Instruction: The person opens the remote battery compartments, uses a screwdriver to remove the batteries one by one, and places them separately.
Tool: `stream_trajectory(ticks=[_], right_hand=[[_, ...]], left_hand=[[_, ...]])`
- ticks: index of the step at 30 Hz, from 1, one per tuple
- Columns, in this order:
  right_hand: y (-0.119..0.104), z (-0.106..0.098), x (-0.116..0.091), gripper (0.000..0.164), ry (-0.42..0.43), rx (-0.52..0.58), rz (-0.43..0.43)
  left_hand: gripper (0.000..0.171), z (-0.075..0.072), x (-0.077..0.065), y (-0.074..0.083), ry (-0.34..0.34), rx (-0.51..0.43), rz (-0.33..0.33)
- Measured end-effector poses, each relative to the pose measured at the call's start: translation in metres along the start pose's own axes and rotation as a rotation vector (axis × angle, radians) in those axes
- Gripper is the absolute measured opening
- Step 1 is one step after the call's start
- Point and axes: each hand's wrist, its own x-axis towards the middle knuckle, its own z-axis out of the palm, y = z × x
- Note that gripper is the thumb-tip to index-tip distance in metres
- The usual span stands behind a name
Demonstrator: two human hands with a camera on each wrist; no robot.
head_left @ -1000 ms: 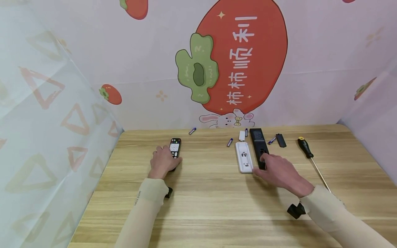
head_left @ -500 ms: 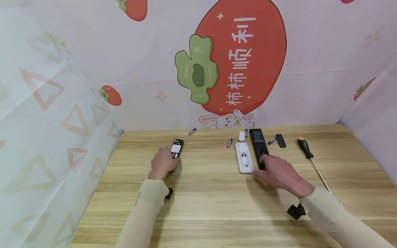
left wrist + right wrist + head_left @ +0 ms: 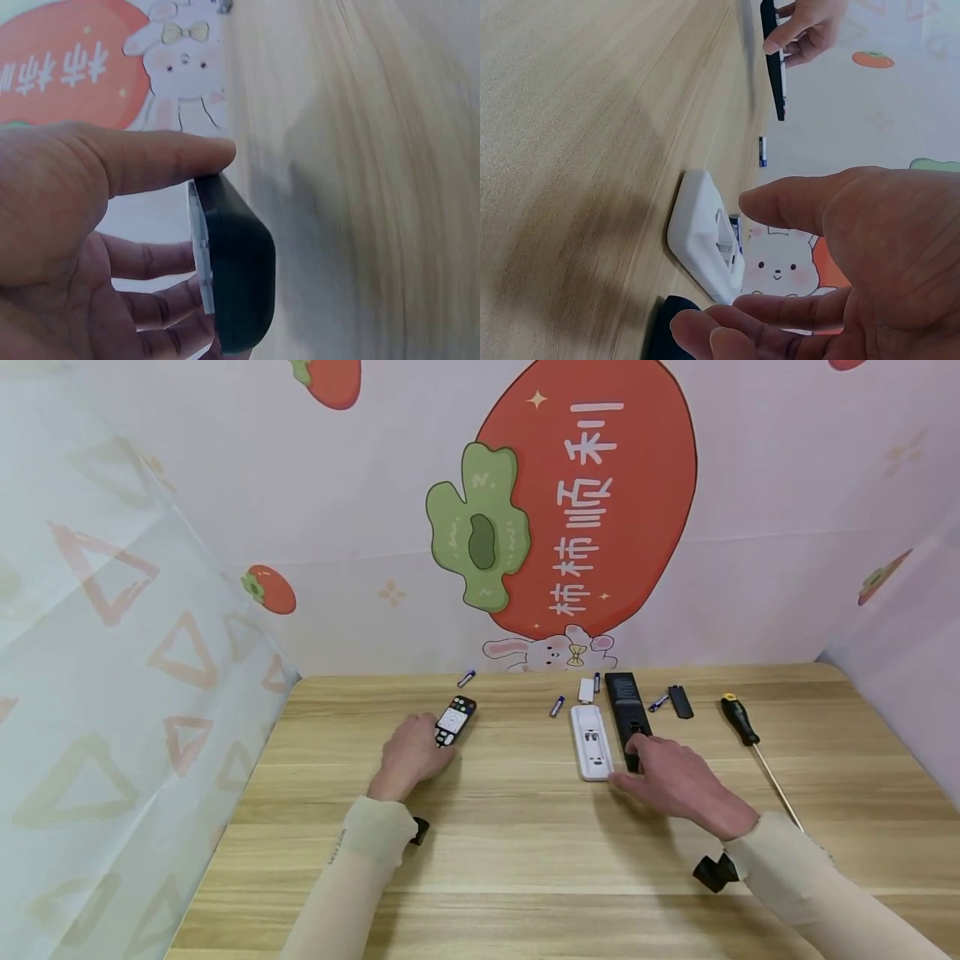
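Note:
My left hand (image 3: 411, 753) grips a black remote control (image 3: 455, 718) with a pale button panel facing up. Thumb and fingers pinch its two sides in the left wrist view, and a shadow beneath shows it is raised off the table. Over on the right, my right hand (image 3: 678, 775) is at the lower end of a second black remote (image 3: 624, 695), which lies back up with its battery bay uncovered. The right fingers are loosely bent; whether they touch that remote I cannot tell. Beside it lies a white remote (image 3: 590, 747), its battery bay bare.
Several small batteries lie about, one battery (image 3: 467, 678) at the back and another battery (image 3: 557, 707) left of the white remote. A white cover (image 3: 586, 690) and a black cover (image 3: 681, 702) lie near the remotes. A screwdriver (image 3: 740, 720) rests at the right. Printed cloth walls surround the table.
My left hand has moved to the right with the black remote, which has turned so its far end points more rightward. The right hand has stayed in place.

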Motion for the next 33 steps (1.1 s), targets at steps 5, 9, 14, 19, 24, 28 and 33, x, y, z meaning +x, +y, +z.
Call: stream_trajectory(ticks=[5,9,14,19,24,28,33], right_hand=[[-0.002,0.0,-0.001,0.057,-0.011,-0.008,-0.001],[-0.003,0.001,-0.001,0.056,-0.006,-0.01,-0.007],[-0.004,0.003,-0.002,0.054,-0.002,-0.01,-0.019],[-0.007,0.004,-0.001,0.05,0.005,-0.005,-0.033],[-0.009,0.007,0.0,0.047,0.012,0.01,-0.043],[-0.013,0.008,-0.001,0.044,0.028,0.019,-0.06],[-0.016,0.009,-0.004,0.042,0.044,0.016,-0.085]], left_hand=[[0.049,0.003,-0.007,0.013,-0.024,0.015,0.086],[0.05,0.007,-0.014,0.024,-0.046,0.032,0.126],[0.048,0.012,-0.019,0.035,-0.067,0.068,0.165],[0.048,0.016,-0.025,0.046,-0.089,0.089,0.214],[0.052,0.025,-0.031,0.055,-0.118,0.098,0.29],[0.052,0.03,-0.035,0.062,-0.143,0.1,0.344],[0.05,0.034,-0.039,0.074,-0.172,0.123,0.403]])
